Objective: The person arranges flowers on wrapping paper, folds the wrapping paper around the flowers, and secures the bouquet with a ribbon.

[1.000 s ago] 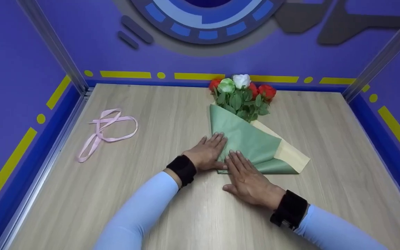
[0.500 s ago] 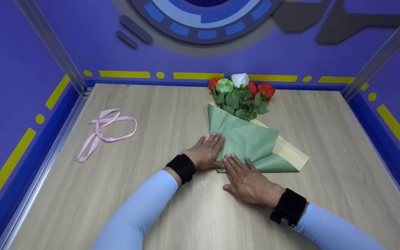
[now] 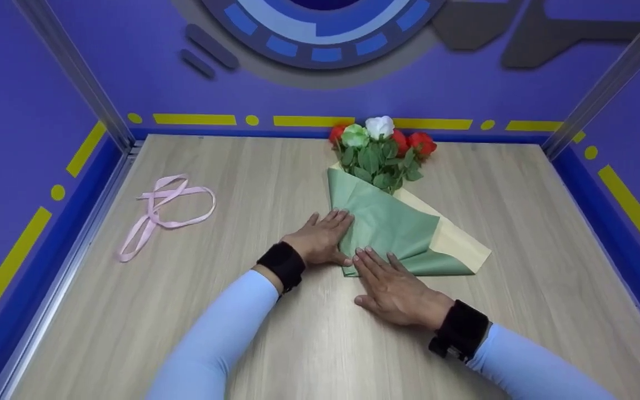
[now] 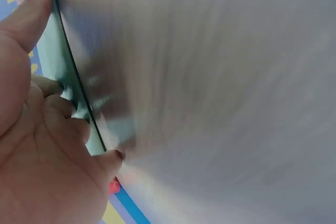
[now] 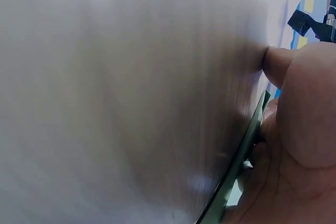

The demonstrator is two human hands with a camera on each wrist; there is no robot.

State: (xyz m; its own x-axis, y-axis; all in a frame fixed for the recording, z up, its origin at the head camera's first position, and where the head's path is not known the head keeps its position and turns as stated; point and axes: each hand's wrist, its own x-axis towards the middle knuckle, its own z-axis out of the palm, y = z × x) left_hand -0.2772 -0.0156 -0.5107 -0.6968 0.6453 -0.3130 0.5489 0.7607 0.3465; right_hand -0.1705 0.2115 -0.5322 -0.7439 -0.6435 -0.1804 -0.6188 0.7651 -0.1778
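A bouquet of artificial roses (image 3: pixel 380 128), white, pale green and red with green leaves, lies at the back of the table. Its stems are hidden under folded green wrapping paper (image 3: pixel 392 222), which has a cream inner side at the right. My left hand (image 3: pixel 320 241) rests on the paper's left edge, fingers extended, thumb toward the lower corner. Just right of it, my right hand (image 3: pixel 398 289) presses the lower part of the paper with straight fingers, its thumb on the table. In the left wrist view, the paper's edge (image 4: pixel 68 72) runs beneath the fingers.
A loosely looped pink ribbon (image 3: pixel 167 205) lies on the left of the wooden table (image 3: pixel 264 183). Purple panels (image 3: pixel 275 94) with yellow markings stand along the back and both sides, with metal posts at the corners.
The whole head view has shifted slightly. My right hand has slid a little down the paper, and its fingers have spread slightly. The left hand stays at the paper's left edge.
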